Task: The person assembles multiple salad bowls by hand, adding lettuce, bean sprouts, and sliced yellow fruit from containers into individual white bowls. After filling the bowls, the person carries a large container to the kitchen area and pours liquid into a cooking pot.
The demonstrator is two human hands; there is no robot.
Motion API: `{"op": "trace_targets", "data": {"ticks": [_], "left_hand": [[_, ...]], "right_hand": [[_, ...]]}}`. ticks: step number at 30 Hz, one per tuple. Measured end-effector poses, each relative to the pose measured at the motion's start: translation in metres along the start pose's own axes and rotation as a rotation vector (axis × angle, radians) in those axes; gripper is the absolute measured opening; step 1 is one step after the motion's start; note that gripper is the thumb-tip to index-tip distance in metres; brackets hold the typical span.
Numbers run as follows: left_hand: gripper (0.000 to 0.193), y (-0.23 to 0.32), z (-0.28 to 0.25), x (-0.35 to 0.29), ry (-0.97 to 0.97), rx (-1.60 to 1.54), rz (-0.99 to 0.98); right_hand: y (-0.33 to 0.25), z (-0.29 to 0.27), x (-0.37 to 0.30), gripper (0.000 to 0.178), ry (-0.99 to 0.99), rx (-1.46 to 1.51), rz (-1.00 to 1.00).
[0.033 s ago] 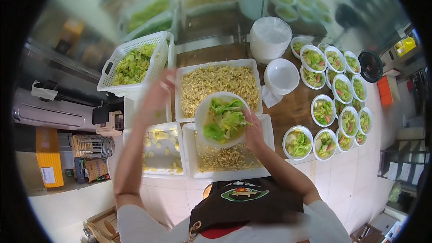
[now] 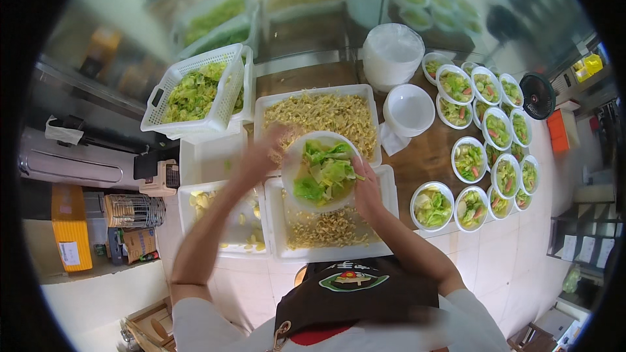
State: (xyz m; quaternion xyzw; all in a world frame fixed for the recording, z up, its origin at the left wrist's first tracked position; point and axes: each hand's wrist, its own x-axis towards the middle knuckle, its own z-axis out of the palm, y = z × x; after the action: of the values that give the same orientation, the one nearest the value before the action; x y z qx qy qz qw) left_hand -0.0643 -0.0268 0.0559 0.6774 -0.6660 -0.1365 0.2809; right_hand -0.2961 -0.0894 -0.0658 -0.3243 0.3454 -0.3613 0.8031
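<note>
Wooden counter (image 2: 430,156) crowded with trays; right hand (image 2: 366,190) fingers grip salad bowl (image 2: 321,171), left hand (image 2: 264,153) blurred.

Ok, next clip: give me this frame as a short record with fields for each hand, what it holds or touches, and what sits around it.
setting: food counter seen from above
right hand: holds a white bowl of leafy greens by its right rim
left hand: blurred, at the bowl's left edge over the tray of sprouts; grip cannot be told
near tray: second white tray with sprouts, under the bowl
left side: white basket of greens; tray of pale pieces
right side: filled salad bowls; stack of empty white bowls
</note>
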Motion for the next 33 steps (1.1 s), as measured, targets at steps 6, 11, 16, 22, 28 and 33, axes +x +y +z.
{"op": "trace_targets", "data": {"ticks": [6,11,16,22,28,33], "left_hand": [[0.029,0.059,0.063,-0.019,-0.085,0.03,0.002],[0.028,0.029,0.001,-0.016,0.03,-0.609,-0.289],[0.02,-0.037,-0.109,0.007,0.416,-0.39,-0.304],[0.04,-0.2,-0.19,-0.01,0.293,0.931,-0.524],[0.036,-0.01,-0.024,0.006,0.112,-0.286,-0.147],[0.043,0.1,0.055,0.017,-0.237,0.399,0.347]], "right_hand": [[0.003,0.03,0.003,0.033,-0.034,0.028,0.03],[0.012,0.034,0.015,0.034,-0.066,-0.034,-0.013],[0.016,0.031,0.016,0.036,-0.076,0.021,0.063],[-0.007,0.023,-0.004,0.036,0.026,0.232,0.225],[-0.018,-0.032,0.009,0.039,0.104,0.116,-0.083],[-0.044,-0.048,0.002,0.037,0.006,0.171,-0.136]]}}
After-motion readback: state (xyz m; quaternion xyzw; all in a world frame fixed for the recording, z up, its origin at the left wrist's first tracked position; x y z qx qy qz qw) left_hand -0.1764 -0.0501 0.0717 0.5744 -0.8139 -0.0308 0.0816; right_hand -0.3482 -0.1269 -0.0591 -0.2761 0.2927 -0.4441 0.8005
